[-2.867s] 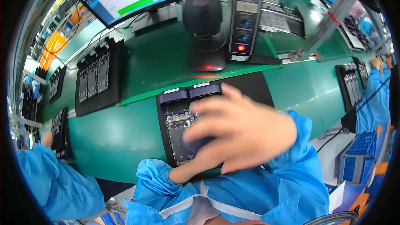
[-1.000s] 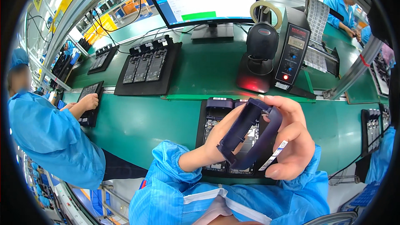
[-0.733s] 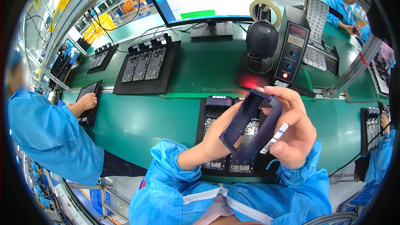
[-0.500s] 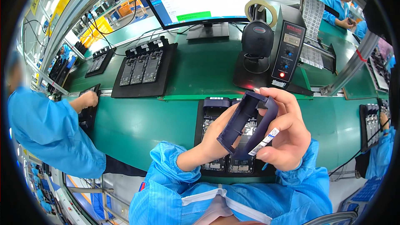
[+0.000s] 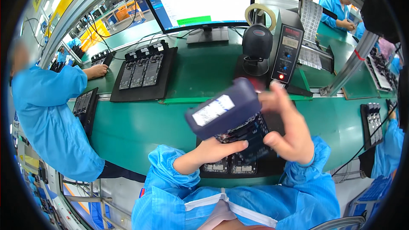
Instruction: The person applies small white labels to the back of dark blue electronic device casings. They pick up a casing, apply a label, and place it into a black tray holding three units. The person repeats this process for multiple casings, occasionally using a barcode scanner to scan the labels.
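Observation:
I hold a dark blue flat device (image 5: 225, 109) with a white label on its back, tilted and lifted above a black tray (image 5: 272, 168). My left hand (image 5: 217, 149) grips it from below at the near edge. My right hand (image 5: 287, 130) holds its right side, fingers spread upward. Its underside shows a dark circuit-like face (image 5: 249, 134). The black tray under my hands carries more such boards (image 5: 232, 166) at its near edge.
On the raised green shelf stand a monitor (image 5: 204, 2), a black scanner on a stand (image 5: 257, 47), a black meter box with a red light (image 5: 287, 47) and another black tray of boards (image 5: 142, 70). A person in blue (image 5: 47, 110) works at my left; others stand at the back right.
The device has turned over in my hands: before it stood edge-up with its open frame showing, now its labelled back faces up and lies flatter. My view has tipped slightly.

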A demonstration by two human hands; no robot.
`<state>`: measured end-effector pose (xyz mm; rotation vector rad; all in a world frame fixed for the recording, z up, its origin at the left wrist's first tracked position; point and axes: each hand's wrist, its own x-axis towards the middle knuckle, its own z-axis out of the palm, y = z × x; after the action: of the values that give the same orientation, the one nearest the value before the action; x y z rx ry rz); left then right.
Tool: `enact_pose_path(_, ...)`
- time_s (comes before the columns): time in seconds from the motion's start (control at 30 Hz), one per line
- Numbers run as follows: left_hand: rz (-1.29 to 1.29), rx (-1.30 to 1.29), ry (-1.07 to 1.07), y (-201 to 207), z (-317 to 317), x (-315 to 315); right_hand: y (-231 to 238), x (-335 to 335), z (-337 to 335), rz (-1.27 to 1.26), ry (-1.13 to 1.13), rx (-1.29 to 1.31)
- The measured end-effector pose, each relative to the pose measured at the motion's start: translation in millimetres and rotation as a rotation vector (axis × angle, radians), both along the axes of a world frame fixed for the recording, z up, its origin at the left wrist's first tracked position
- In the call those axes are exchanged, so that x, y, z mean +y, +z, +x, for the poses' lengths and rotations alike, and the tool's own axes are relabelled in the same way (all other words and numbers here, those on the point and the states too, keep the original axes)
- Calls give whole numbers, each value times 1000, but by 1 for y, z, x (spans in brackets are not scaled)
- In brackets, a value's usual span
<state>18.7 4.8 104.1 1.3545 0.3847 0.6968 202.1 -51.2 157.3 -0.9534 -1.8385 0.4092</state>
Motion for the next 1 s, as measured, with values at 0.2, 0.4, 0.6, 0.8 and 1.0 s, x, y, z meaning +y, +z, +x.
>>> enact_pose_path(0.2,-41,-158,-28,-20,-9,7,-86,-47,-1,-411,-105,436)
enact_pose_path(0.4,580,837,617,-94,-79,-11,-152,-91,47,-541,-635,659)
enact_pose_path(0.6,664,960,427,-107,-71,-36,-151,-67,20,-656,-884,-81)
enact_pose_path(0.8,-353,70,579,-100,-74,-33,-183,-86,80,-559,-1196,-103)
enact_pose_path(1.0,-578,136,136,-90,-71,-18,-140,-77,121,-1081,-408,948)
